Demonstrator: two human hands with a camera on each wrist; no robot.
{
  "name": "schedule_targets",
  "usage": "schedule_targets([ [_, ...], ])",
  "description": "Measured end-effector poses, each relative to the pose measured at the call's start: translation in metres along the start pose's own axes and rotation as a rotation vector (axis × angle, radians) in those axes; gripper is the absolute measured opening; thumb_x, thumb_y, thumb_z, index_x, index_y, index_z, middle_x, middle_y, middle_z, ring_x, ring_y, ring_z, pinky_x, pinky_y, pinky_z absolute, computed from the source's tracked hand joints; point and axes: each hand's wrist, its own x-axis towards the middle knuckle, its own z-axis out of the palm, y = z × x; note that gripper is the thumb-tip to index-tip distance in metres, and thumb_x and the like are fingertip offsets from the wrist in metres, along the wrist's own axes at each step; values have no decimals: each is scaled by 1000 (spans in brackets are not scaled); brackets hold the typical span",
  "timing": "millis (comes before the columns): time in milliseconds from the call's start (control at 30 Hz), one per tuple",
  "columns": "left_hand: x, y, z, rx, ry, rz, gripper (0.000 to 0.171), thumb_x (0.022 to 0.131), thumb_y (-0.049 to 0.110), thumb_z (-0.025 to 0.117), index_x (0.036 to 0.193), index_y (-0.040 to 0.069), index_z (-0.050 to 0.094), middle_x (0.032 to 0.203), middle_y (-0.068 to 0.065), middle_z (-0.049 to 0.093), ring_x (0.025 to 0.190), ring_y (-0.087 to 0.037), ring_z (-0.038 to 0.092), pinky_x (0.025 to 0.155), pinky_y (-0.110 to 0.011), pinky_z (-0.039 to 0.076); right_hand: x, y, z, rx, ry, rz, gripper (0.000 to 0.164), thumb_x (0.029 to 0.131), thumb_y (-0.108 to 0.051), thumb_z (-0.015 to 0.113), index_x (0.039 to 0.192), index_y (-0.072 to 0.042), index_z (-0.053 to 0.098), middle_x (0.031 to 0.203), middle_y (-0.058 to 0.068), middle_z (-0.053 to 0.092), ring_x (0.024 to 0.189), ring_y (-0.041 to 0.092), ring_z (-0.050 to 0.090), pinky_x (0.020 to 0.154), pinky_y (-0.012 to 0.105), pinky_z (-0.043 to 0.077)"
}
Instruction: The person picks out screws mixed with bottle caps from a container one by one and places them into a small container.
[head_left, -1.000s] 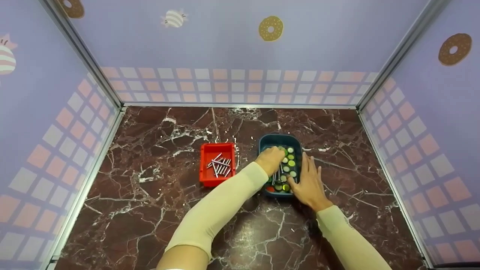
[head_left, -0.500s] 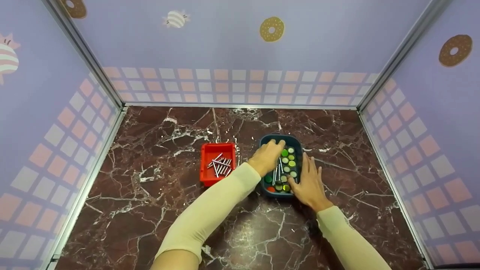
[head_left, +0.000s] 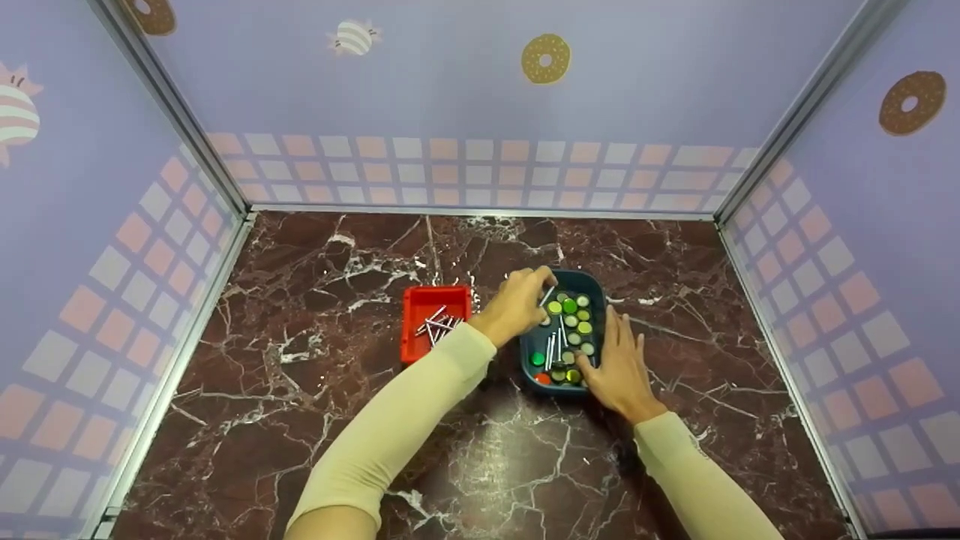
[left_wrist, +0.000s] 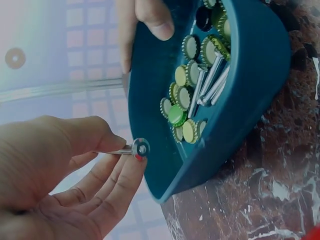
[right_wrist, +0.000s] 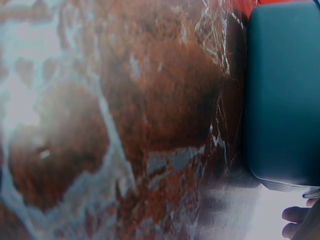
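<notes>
My left hand (head_left: 517, 300) pinches a silver bolt (left_wrist: 141, 149) between thumb and fingertips, its round socketed head facing the left wrist camera. The hand is over the left rim of a dark blue plastic bin (head_left: 581, 283). Inside the bin lie many bottle caps (left_wrist: 177, 114), green, yellow, pale and one orange-red, with several more bolts (left_wrist: 207, 82) among them. My right hand (head_left: 621, 367) holds the bin's right wall, thumb over the rim inside and fingers along the outside. The right wrist view shows the bin's outer wall (right_wrist: 282, 95) and some fingers (right_wrist: 302, 220) low at the right.
Left of the blue bin stands a smaller red bin (head_left: 409, 330) with a pile of bolts (head_left: 439, 324), partly covered by my left sleeve (head_left: 420, 405). Both bins are on a dark red marbled tabletop (head_left: 337, 300), with patterned lilac panels (head_left: 450, 90) around three sides.
My left hand has moved left and away from me, from deep in the blue bin up to its left rim, with a bolt now visible in its fingers. The right hand stays put.
</notes>
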Motion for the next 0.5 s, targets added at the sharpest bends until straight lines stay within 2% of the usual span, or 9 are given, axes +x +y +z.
schedule_targets([
  [267, -7, -16, -18, -140, 25, -26, 54, 95, -10, 79, 146, 7, 72, 117, -19, 78, 105, -30, 78, 97, -43, 67, 1, 1, 1, -14, 10, -1, 108, 107, -44, 71, 184, 4, 12, 190, 31, 27, 179, 56, 21, 142, 83, 15],
  [367, -10, -23, -24, -163, 39, -36, 54, 95, -12, 77, 145, 6, 72, 116, -19, 79, 102, -29, 81, 97, -42, 69, 1, 1, 2, -15, 10, -3, 108, 107, -44, 71, 184, 4, 12, 190, 31, 27, 179, 56, 21, 142, 83, 15],
  [500, -15, -32, -32, -166, 72, -32, 52, 92, -13, 74, 142, 3, 74, 120, -19, 81, 107, -31, 79, 98, -41, 69, 1, 0, 2, -13, 14, -8, 109, 106, -44, 71, 184, 4, 12, 190, 31, 28, 179, 56, 21, 142, 83, 16],
])
